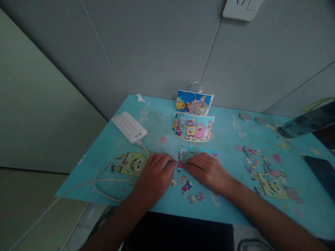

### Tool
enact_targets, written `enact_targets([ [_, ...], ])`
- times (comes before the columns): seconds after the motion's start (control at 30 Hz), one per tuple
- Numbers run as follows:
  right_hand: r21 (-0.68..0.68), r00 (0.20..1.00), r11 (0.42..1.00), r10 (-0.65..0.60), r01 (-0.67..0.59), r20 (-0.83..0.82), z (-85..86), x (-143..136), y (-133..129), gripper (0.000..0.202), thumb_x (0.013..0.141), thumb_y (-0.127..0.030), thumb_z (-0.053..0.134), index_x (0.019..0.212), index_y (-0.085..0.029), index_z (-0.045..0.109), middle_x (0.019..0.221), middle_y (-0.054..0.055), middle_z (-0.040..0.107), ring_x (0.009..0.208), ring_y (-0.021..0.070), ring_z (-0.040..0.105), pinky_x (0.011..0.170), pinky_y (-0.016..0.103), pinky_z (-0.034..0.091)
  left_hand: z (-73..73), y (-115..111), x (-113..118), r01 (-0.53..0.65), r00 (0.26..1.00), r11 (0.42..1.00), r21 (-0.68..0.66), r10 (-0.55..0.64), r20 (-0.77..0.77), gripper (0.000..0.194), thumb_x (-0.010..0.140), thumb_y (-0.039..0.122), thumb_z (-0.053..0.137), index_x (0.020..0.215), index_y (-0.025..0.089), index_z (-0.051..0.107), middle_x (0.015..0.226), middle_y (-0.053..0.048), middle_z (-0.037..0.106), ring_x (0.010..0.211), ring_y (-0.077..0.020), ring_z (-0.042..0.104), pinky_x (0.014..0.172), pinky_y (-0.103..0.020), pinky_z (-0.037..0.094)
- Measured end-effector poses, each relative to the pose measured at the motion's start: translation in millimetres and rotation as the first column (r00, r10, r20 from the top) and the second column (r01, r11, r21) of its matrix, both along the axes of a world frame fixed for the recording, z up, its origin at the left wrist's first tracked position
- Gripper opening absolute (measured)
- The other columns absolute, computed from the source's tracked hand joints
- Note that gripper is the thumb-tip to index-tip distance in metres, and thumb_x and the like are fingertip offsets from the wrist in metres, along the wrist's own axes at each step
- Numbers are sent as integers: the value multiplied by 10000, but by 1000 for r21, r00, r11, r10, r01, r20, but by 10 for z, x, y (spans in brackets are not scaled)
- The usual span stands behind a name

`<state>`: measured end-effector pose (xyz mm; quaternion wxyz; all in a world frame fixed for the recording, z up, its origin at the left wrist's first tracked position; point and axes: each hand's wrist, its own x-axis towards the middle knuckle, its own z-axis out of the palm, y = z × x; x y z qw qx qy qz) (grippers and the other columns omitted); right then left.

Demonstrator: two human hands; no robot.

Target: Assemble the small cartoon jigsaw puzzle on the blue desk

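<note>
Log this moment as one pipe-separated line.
left hand: beside puzzle | right hand: covering part of puzzle | loose pieces: nearer person | picture cards: behind puzzle | power bank: cable attached

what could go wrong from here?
1. The white cable loops beside the left hand; a snag might drag the power bank it's plugged into.
2. Loose puzzle pieces lie between the arms, towards the table's near edge; a forearm could sweep some off.

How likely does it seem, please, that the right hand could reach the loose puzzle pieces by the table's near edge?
Probably yes: the right hand is close to the loose puzzle pieces, and nothing visible stands in its way.
</note>
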<state>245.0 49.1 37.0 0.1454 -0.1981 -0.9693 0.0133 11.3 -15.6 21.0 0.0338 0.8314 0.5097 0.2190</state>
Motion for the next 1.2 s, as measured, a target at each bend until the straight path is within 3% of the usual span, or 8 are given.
enact_targets([
  [0.57,-81,993,990,-114,117,33,-14,-68,-132,183,1026,-216,554,1130,-199,703,930,51,664,848,208,606,733,365,401,-16,9,7,-2,999,1000,-4,2,43,173,1020,213,544,1131,200,675,1096,-59,666,1083,-241,593,990,-467,438],
  [0.77,-240,964,936,-266,258,0,-7,-141,-206,213,1014,-374,598,1110,-227,718,969,50,674,892,223,618,809,384,439,-11,6,2,-3,999,1000,1,3,44,146,1021,253,555,1068,192,679,1072,-56,669,1061,-244,591,975,-469,435],
  [1.2,-395,928,856,-372,334,-23,-25,-216,-204,152,968,-334,677,1093,-252,708,999,31,690,947,216,650,860,374,476,-5,14,0,26,999,1000,-7,-26,40,143,1016,229,561,1086,206,684,1070,-46,673,1054,-233,598,976,-453,435],
])
